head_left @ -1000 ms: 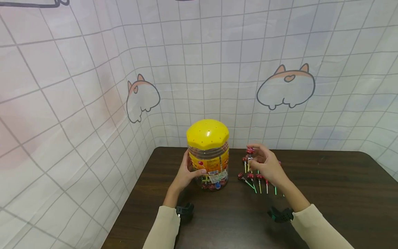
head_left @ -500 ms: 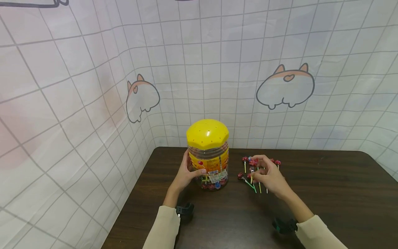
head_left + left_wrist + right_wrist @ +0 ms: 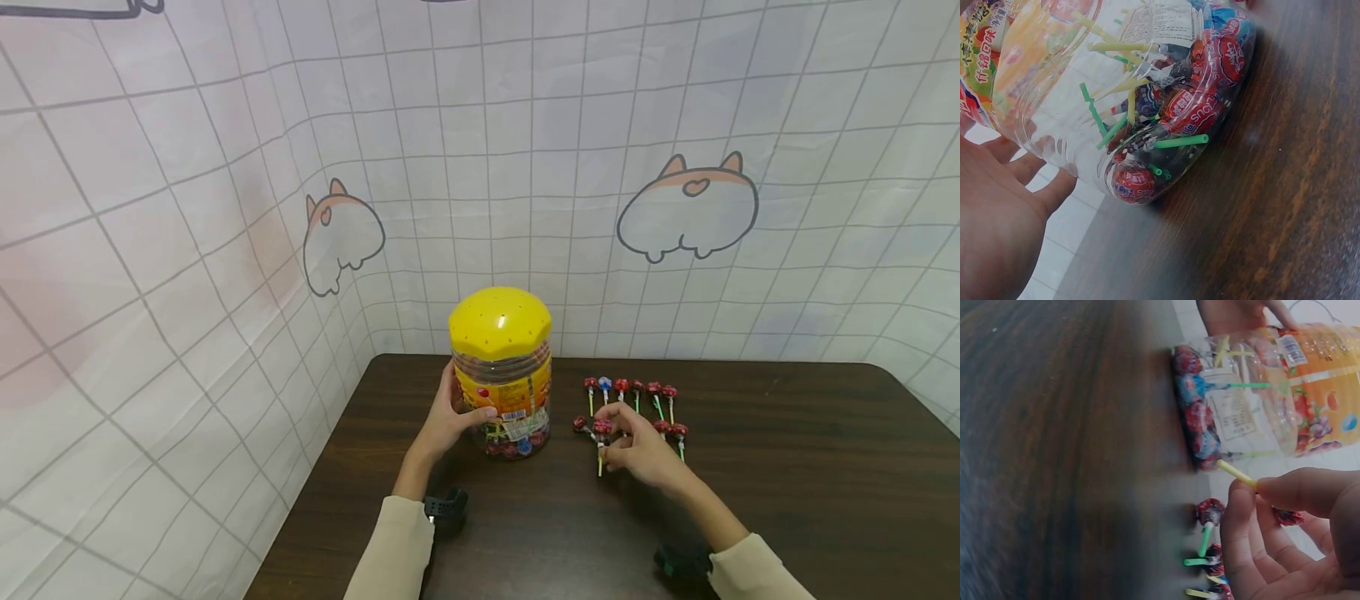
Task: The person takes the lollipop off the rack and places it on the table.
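Note:
My left hand [image 3: 444,423] holds the side of a clear plastic candy jar [image 3: 513,392], its thumb across the printed orange label. The jar stands upright with its yellow lid [image 3: 501,323] on. Inside the bottom, in the left wrist view, lie several wrapped lollipops [image 3: 1191,111] with green and yellow sticks. To the right of the jar, my right hand [image 3: 643,450] pinches a red-wrapped lollipop [image 3: 602,427] between thumb and fingers. Its yellow stick [image 3: 1237,473] sticks out past the fingertips in the right wrist view. The hand hides part of the front row of lollipops.
A back row of several lollipops [image 3: 622,385] lies on the dark wooden table [image 3: 787,467], one with a blue wrapper [image 3: 605,384]. More lie in front, including one at the left [image 3: 580,423] and one at the right [image 3: 678,431]. A grid-patterned curtain [image 3: 510,183] hangs behind.
My right hand has come from the back row toward the table's front, carrying the pinched lollipop with it. The left hand and jar have stayed in place.

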Demonstrator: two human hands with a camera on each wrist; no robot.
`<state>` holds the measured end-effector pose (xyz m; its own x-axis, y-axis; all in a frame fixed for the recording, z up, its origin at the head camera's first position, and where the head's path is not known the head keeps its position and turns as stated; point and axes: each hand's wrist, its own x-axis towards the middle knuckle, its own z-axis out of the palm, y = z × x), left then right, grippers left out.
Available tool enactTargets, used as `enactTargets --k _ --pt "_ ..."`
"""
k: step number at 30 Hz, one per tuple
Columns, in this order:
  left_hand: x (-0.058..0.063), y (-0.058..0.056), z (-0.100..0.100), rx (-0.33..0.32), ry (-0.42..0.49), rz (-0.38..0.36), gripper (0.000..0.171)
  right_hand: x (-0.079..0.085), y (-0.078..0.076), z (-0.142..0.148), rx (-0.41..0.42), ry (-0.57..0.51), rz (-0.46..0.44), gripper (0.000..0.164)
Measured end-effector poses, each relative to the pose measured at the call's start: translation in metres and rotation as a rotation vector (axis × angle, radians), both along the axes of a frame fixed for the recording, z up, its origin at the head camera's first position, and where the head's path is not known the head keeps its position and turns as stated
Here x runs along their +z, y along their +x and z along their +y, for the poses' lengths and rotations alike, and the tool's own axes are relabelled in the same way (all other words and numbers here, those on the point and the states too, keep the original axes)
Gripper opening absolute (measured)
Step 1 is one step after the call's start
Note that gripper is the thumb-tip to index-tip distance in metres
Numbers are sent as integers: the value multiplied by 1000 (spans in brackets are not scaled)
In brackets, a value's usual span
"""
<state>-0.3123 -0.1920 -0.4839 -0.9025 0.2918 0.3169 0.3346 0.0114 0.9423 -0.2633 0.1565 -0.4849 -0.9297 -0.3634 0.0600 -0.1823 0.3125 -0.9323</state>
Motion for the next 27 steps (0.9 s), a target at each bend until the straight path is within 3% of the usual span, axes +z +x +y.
enactTargets --k 17,27 --pt "-1 0 -1 6 0 5 99 -9 -2 -8 56 107 4 45" --pt "0 -1 0 7 2 4 98 -8 -2 -7 39 195 55 42"
